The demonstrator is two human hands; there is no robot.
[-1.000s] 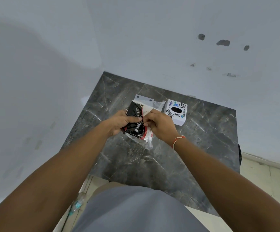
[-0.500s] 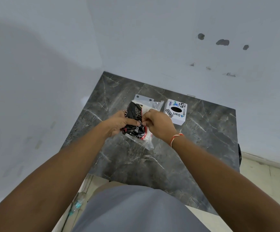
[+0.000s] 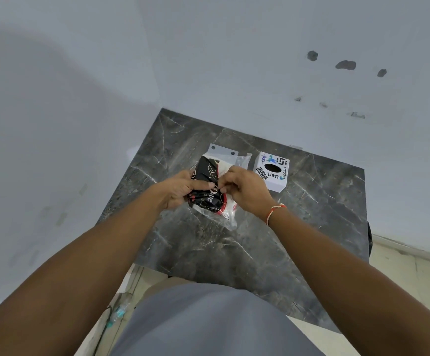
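Gripping the pouch (image 3: pixel 207 173) with left hand (image 3: pixel 179 190), pinching its bag (image 3: pixel 230 219) with right hand (image 3: pixel 248 192), left of the box (image 3: pixel 272 176): seemingly only midway through unbagging.

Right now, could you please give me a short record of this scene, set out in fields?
surface: dark marble table against a pale wall
item in hand: clear plastic packet with black, white and red contents
left hand: grips the packet's left side
right hand: fingers pinch the packet near its middle
nearby: white box with stickers, on the table to the packet's right
right wrist: red and white thread
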